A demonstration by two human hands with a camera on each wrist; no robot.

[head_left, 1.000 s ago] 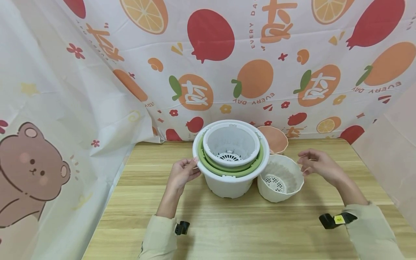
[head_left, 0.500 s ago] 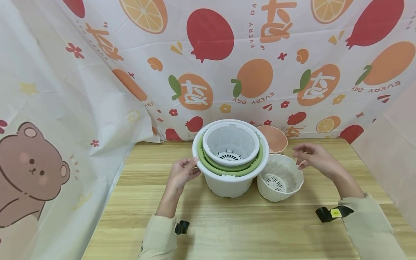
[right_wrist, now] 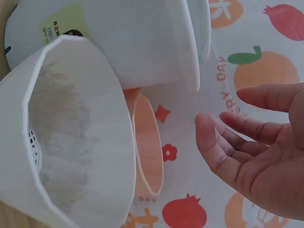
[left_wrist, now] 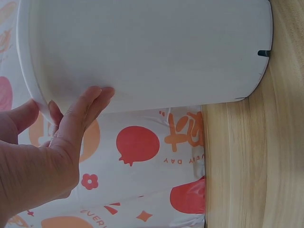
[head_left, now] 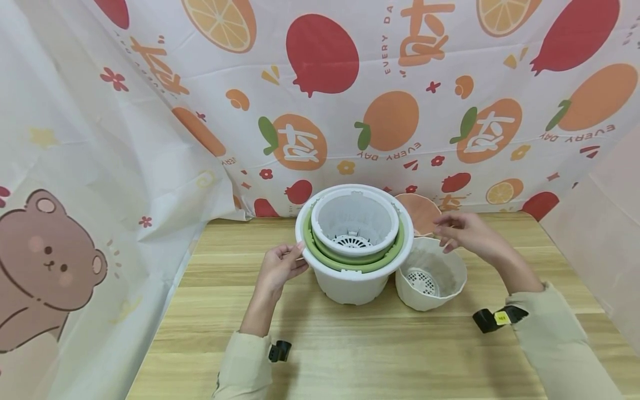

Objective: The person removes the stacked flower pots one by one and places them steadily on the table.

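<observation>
Right hand (head_left: 469, 236) sits further left, fingers parted; peach pot (head_left: 419, 211) lies below-left. Left hand (head_left: 279, 269) pinches big white pot (head_left: 350, 289) rim.

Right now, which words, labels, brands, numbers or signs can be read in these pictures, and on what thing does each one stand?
"EVERY DAY": printed repeatedly on the patterned cloth.
Large stylised characters on the same cloth: I cannot read them surely.
Sticker on the large white pot: dark print too small and blurred.
Yellow tag on the right wrist's black device: print too small.
</observation>
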